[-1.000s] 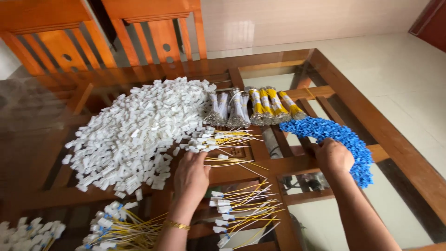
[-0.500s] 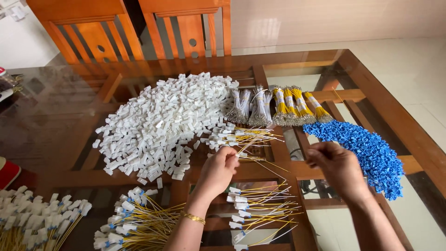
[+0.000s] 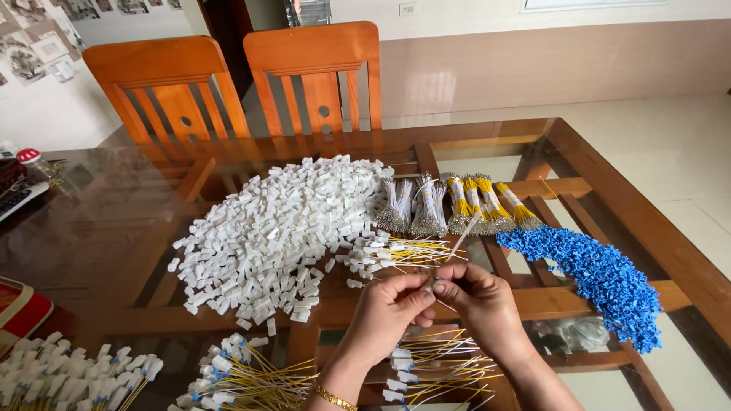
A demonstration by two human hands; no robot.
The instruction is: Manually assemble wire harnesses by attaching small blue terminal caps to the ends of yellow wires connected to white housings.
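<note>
My left hand (image 3: 384, 312) and my right hand (image 3: 480, 301) meet above the glass table (image 3: 114, 228), fingertips pinched together on a thin pale wire (image 3: 463, 236) that sticks up and to the right. A small part sits between the fingertips, too small to tell. A large heap of white plastic connectors (image 3: 278, 232) lies just beyond the left hand. A curved pile of blue connectors (image 3: 601, 278) lies to the right of the right hand. Yellow wires with white ends (image 3: 434, 369) lie under my wrists.
Bundles of white and yellow wires (image 3: 457, 205) stand behind the hands. More finished yellow wires (image 3: 244, 377) and a white-tipped batch (image 3: 65, 377) lie at the near left. Two orange wooden chairs (image 3: 236, 84) stand at the far side. A red object (image 3: 23, 308) sits at the left edge.
Both hands have come together from apart; the right hand left the blue pile and now pinches a wire with the left. The camera has tilted up.
</note>
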